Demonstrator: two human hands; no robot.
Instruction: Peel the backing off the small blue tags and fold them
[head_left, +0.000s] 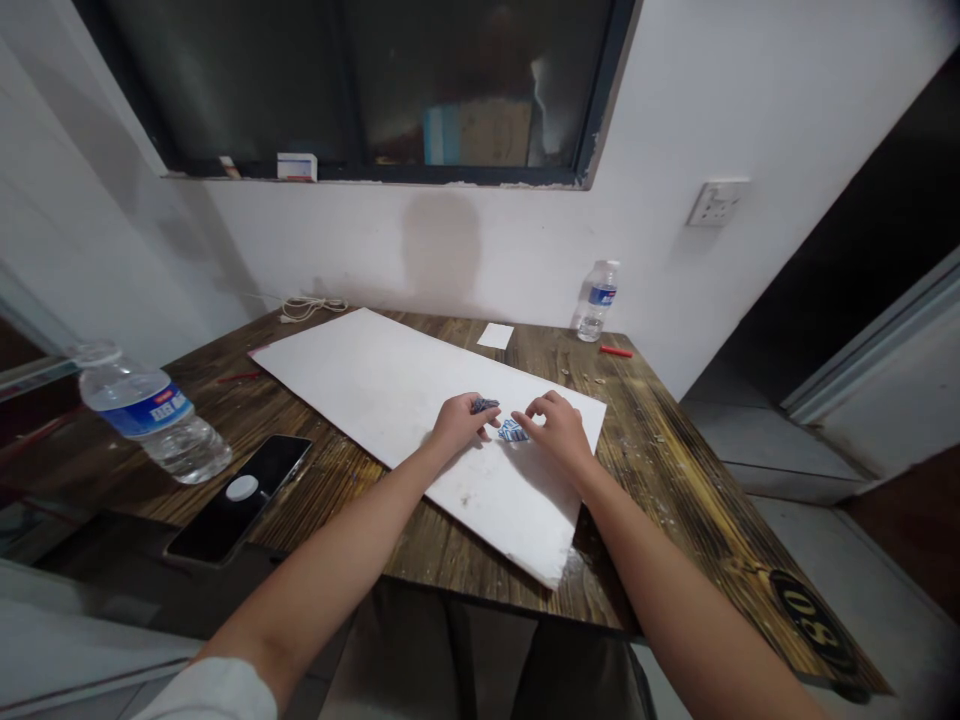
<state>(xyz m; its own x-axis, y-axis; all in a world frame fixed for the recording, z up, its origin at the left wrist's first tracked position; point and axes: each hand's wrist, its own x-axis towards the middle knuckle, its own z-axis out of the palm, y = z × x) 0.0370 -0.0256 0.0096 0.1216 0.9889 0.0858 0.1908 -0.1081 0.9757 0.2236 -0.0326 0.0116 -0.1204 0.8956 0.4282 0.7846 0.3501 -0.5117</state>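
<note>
While pinching a blue scrap with the left grip, hold the right grip spread over the blue-printed piece.

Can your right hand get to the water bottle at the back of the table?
Probably yes. The right hand rests on the white board, and nothing stands between it and the water bottle. Only the board's edge and wooden table lie along the way, with a small red stick beside it.
</note>
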